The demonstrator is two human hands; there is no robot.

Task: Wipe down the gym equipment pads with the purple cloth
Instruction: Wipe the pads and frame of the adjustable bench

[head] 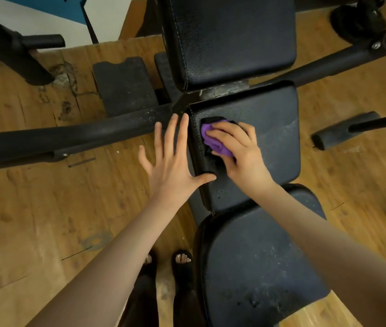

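step: I wipe middle pad (270,138) | right hand (236,149) clutches purple cloth (213,140) near pad's left edge | left hand (170,159) flat, fingers spread, bracing edge | risk: bunched cloth skips patches, far pad (229,36) missed

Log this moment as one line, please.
step: wiping middle pad | right hand: grips purple cloth on pad | left hand: spread, thumb on pad's left edge
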